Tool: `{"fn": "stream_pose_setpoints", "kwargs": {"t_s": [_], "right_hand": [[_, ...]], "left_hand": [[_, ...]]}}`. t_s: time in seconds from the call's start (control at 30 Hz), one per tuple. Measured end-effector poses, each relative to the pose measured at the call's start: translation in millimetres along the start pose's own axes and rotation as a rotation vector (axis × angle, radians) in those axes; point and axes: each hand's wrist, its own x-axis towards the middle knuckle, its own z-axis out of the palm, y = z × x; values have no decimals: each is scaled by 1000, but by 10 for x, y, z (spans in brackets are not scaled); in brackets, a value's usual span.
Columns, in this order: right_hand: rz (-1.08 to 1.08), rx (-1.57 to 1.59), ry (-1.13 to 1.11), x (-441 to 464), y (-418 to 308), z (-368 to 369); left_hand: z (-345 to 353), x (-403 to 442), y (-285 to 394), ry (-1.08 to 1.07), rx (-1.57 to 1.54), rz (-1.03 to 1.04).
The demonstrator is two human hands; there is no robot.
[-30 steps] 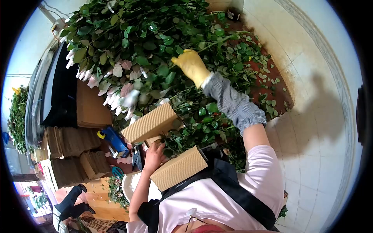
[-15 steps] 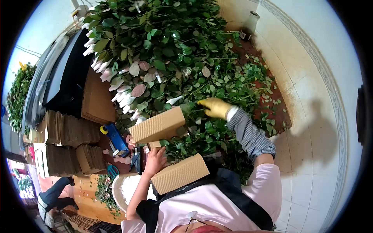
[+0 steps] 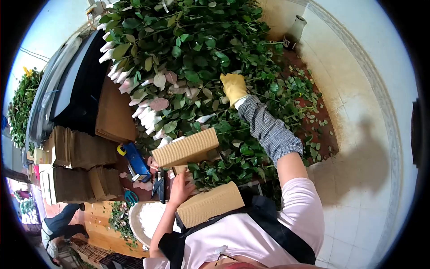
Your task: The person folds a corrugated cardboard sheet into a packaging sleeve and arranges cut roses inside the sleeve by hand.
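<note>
My left hand point(image 3: 181, 188) is bare and sits between the two raised flaps of a corrugated cardboard wrap. Its fingers are bent against the cardboard at the open side. The far flap point(image 3: 186, 147) and the near flap point(image 3: 209, 205) stand on either side of leafy rose stems point(image 3: 219, 172). My right hand point(image 3: 234, 88), in a yellow glove, reaches into the big pile of roses point(image 3: 192, 58). Its fingers look curled, and their tips are hidden among leaves, so what they grip cannot be made out. White-wrapped rose heads point(image 3: 148, 117) line the pile's left side.
Stacked cardboard sheets point(image 3: 74, 184), a blue tape dispenser point(image 3: 135, 161), a black-handled tool point(image 3: 158, 186) and teal scissors point(image 3: 131, 197) lie left. A white-filled tub point(image 3: 148, 219) is below them. A tiled wall point(image 3: 354, 166) bounds the right. Another person point(image 3: 60, 231) is far lower left.
My gloved right hand has moved up and slightly left, from beside the cardboard wrap into the rose pile. My left hand stays at the wrap. The view has shifted slightly.
</note>
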Motion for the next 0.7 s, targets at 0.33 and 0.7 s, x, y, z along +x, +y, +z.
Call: {"fn": "stream_pose_setpoints", "kwargs": {"t_s": [0.33,0.7], "right_hand": [[97,90,413,-348,582,-323],[-240,411,573,-335,253,-292]], "left_hand": [[-72,-3,115,-47,62,-20],[-47,25,80,-10,126,132]]}}
